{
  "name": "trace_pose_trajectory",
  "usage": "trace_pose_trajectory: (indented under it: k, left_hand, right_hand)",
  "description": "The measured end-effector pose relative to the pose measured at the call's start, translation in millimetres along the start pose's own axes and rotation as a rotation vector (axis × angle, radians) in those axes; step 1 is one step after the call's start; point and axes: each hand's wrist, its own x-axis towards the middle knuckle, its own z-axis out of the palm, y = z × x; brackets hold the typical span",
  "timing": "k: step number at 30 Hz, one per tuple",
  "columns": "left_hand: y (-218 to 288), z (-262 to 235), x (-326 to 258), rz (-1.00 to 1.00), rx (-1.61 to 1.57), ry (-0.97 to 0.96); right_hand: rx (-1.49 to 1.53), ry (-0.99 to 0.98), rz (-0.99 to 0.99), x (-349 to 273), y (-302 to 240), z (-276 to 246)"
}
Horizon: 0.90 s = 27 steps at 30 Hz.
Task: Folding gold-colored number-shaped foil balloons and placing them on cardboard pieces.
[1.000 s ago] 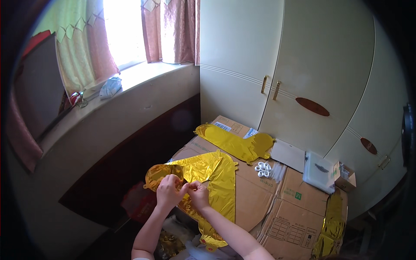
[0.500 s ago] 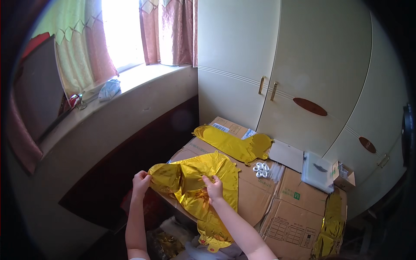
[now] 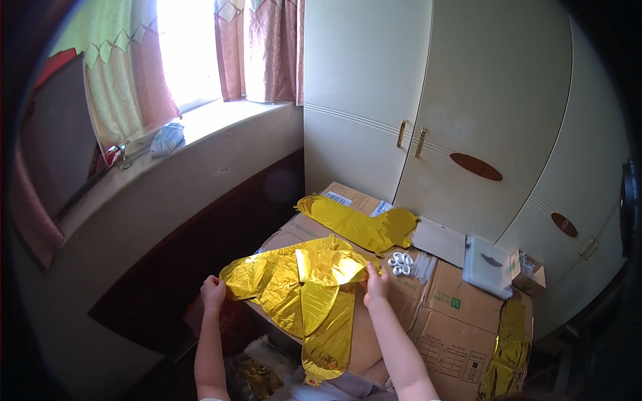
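Observation:
A flat gold foil balloon [image 3: 321, 294] lies spread and creased over the near left part of the cardboard box [image 3: 394, 334], one end hanging over the front edge. At its left end, my left hand [image 3: 213, 293] is closed on the foil's edge. My right hand [image 3: 376, 283] pinches the opposite edge of the same balloon on the right. Behind it lies another flat gold foil balloon [image 3: 358, 224]. Beside my right hand sit several white ribbon rolls [image 3: 400, 262] and a bundle of clear plastic sticks [image 3: 423, 268].
A grey flat panel [image 3: 439, 242], a clear plastic pack [image 3: 488, 266] and a small open carton [image 3: 528, 273] stand along the right. More gold foil [image 3: 508, 351] hangs at the right edge. Plastic bags [image 3: 264, 367] lie below the front edge. Wardrobe doors [image 3: 495, 80] rise behind.
My right hand has moved right, from the middle of the balloon to its right edge. The foil is now stretched wider, with a section folded over. My left hand has dropped slightly.

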Motion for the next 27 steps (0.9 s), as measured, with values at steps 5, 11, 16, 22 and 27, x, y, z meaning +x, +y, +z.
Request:
trace_pose_trajectory:
  k: [5, 11, 16, 22, 27]
  left_hand:
    - [59.5, 1.7, -37.0, 0.530, 0.138, 0.373]
    - [131.4, 74.5, -52.1, 1.077, -0.048, -0.368]
    - [139.0, 92.7, -46.4, 1.024, 0.222, -0.515]
    - [139.0, 79.0, -49.4, 1.004, 0.318, -0.536]
    - [138.8, 76.8, -47.5, 0.983, 0.310, -0.539]
  right_hand:
    - [-0.194, 0.099, -0.270, 26.1, 7.4, -33.4]
    - [-0.073, -0.141, -0.165, 22.3, -1.7, -38.1]
    - [-0.124, 0.036, -0.188, -3.4, -37.7, -45.5]
    - [-0.029, 0.010, -0.203, -19.4, -72.1, -75.6]
    - [0.028, 0.003, -0.214, -23.6, -84.7, -89.0]
